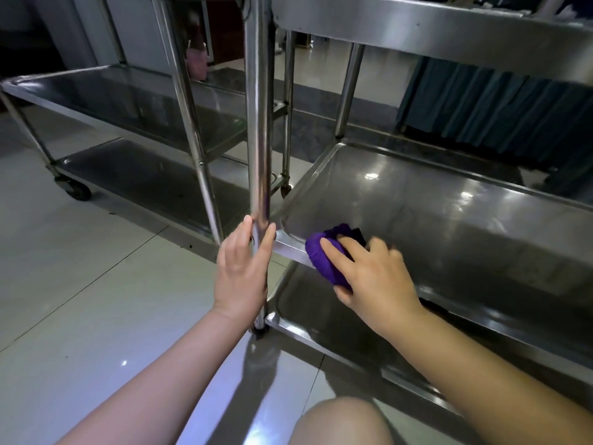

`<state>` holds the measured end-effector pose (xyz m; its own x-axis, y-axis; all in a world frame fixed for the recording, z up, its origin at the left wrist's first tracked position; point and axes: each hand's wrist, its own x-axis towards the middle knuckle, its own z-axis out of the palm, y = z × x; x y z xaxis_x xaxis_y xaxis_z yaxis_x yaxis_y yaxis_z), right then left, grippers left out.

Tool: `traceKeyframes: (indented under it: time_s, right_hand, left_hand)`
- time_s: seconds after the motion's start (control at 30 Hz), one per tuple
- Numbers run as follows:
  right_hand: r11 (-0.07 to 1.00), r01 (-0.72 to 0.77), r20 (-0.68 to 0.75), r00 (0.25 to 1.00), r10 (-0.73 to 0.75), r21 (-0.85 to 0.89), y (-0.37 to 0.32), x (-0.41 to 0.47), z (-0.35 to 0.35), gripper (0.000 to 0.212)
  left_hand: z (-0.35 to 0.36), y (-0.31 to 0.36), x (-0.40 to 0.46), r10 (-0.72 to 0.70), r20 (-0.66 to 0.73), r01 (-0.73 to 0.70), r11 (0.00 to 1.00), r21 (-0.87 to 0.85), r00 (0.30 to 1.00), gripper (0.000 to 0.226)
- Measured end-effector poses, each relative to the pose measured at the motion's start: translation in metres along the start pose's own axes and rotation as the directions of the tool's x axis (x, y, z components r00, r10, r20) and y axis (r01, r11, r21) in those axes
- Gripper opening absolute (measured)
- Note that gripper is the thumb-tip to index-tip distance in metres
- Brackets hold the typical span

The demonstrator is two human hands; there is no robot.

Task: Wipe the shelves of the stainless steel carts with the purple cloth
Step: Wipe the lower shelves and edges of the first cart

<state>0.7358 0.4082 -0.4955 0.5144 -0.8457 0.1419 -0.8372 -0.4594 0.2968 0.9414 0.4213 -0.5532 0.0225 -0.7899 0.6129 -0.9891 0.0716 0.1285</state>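
Shelf [449, 220] corner hidden beneath purple cloth [324, 258], right hand [375, 277].

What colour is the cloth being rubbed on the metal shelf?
Purple, seen in the head view: the cloth is bunched under the right hand.

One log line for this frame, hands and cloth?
left hand: grips cart post | right hand: presses purple cloth on middle shelf corner
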Motion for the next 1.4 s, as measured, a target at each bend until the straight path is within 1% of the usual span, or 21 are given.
traceKeyframes:
  time_s: [0.1, 0.17, 0.2, 0.27, 0.33, 0.37, 0.43, 0.47, 0.5, 0.53, 0.57, 0.63, 0.7, 0.77, 0.87, 1.0, 1.1, 1.17, 1.27, 1.33, 1.4]
  right_hand:
    - [0.998, -0.026, 0.051, 0.998, 0.023, 0.055, 0.027, -0.029, -0.002, 0.081]
    - [0.994, -0.045, 0.088, 0.995, 0.036, 0.103, 0.041, -0.044, -0.006, 0.078]
    - [0.991, -0.048, 0.102, 0.994, 0.035, 0.126, 0.045, -0.049, -0.008, 0.076]
    - [0.986, -0.043, 0.127, 0.992, 0.023, 0.162, 0.047, -0.047, -0.013, 0.074]
    - [0.981, -0.033, 0.164, 0.986, 0.001, 0.192, 0.042, -0.033, -0.018, 0.072]
    - [0.971, -0.034, 0.194, 0.981, -0.013, 0.236, 0.038, -0.022, -0.018, 0.07]
    - [0.921, -0.079, 0.288, 0.957, -0.037, 0.381, 0.028, 0.005, -0.015, 0.066]
    - [0.875, -0.124, 0.325, 0.945, -0.039, 0.467, 0.024, 0.02, -0.013, 0.062]
    - [0.825, -0.165, 0.346, 0.937, -0.039, 0.54, 0.02, 0.035, -0.01, 0.061]
    - [0.798, -0.172, 0.346, 0.937, -0.048, 0.577, 0.017, 0.05, -0.006, 0.062]
    - [0.805, -0.141, 0.331, 0.941, -0.072, 0.577, 0.016, 0.066, -0.002, 0.065]
    - [0.859, -0.039, 0.289, 0.949, -0.129, 0.51, 0.018, 0.097, 0.009, 0.066]
    - [0.916, 0.068, 0.235, 0.957, -0.172, 0.396, 0.024, 0.124, 0.022, 0.062]
    - [0.95, 0.135, 0.215, 0.956, -0.2, 0.281, 0.034, 0.148, 0.032, 0.061]
    - [0.963, 0.07, 0.245, 0.96, -0.136, 0.26, 0.055, 0.175, 0.04, 0.055]
    - [0.981, 0.137, 0.234, 0.958, -0.167, 0.138, 0.088, 0.199, 0.043, 0.049]
    - [0.995, 0.081, 0.266, 0.959, -0.093, 0.053, 0.124, 0.204, 0.049, 0.044]
    - [0.997, 0.075, 0.288, 0.956, -0.063, -0.029, 0.146, 0.194, 0.056, 0.039]
    - [0.997, 0.047, 0.274, 0.961, -0.028, -0.064, 0.163, 0.166, 0.065, 0.035]
    - [0.999, -0.033, 0.276, 0.961, 0.033, -0.005, 0.158, 0.149, 0.067, 0.04]
    - [0.974, -0.173, 0.317, 0.941, 0.12, 0.144, 0.143, 0.133, 0.059, 0.049]
  left_hand:
    - [0.003, 0.007, -0.001, -0.001, -0.104, 0.009, 0.997, 0.077, 0.995, 0.076]
    - [0.006, 0.01, -0.003, 0.07, -0.162, -0.052, 0.992, 0.112, 0.984, 0.065]
    - [0.008, 0.012, -0.004, 0.131, -0.166, -0.111, 0.986, 0.121, 0.977, 0.059]
    - [0.011, 0.014, -0.005, 0.22, -0.11, -0.207, 0.972, 0.113, 0.969, 0.053]
    - [0.01, 0.015, -0.002, 0.213, -0.054, -0.212, 0.977, 0.032, 0.976, 0.047]
    - [0.01, 0.015, 0.001, 0.198, -0.051, -0.199, 0.98, -0.005, 0.979, 0.043]
    - [0.01, 0.014, 0.006, 0.182, -0.057, -0.185, 0.982, -0.045, 0.982, 0.036]
    - [0.01, 0.014, 0.008, 0.182, -0.061, -0.185, 0.981, -0.05, 0.981, 0.037]
    - [0.012, 0.013, 0.009, 0.184, -0.068, -0.187, 0.981, -0.051, 0.981, 0.038]
    - [0.014, 0.012, 0.01, 0.185, -0.076, -0.189, 0.981, -0.052, 0.98, 0.04]
    - [0.016, 0.011, 0.01, 0.185, -0.088, -0.19, 0.98, -0.057, 0.979, 0.041]
    - [0.021, 0.01, 0.01, 0.183, -0.114, -0.192, 0.979, -0.07, 0.976, 0.044]
    - [0.028, 0.007, 0.011, 0.186, -0.143, -0.199, 0.977, -0.079, 0.972, 0.047]
    - [0.034, 0.004, 0.014, 0.179, -0.167, -0.194, 0.978, -0.08, 0.97, 0.048]
    - [0.041, 0.0, 0.019, 0.171, -0.204, -0.193, 0.976, -0.096, 0.964, 0.047]
    - [0.048, -0.007, 0.023, 0.196, -0.253, -0.224, 0.971, -0.086, 0.947, 0.042]
    - [0.051, -0.008, 0.026, 0.187, -0.28, -0.216, 0.973, -0.078, 0.942, 0.039]
    - [0.052, -0.008, 0.025, 0.178, -0.284, -0.208, 0.975, -0.081, 0.942, 0.039]
    - [0.052, -0.007, 0.024, 0.162, -0.273, -0.197, 0.974, -0.107, 0.948, 0.039]
    - [0.051, -0.005, 0.023, 0.153, -0.259, -0.188, 0.975, -0.119, 0.954, 0.039]
    - [0.049, -0.003, 0.022, 0.141, -0.236, -0.174, 0.977, -0.125, 0.962, 0.039]
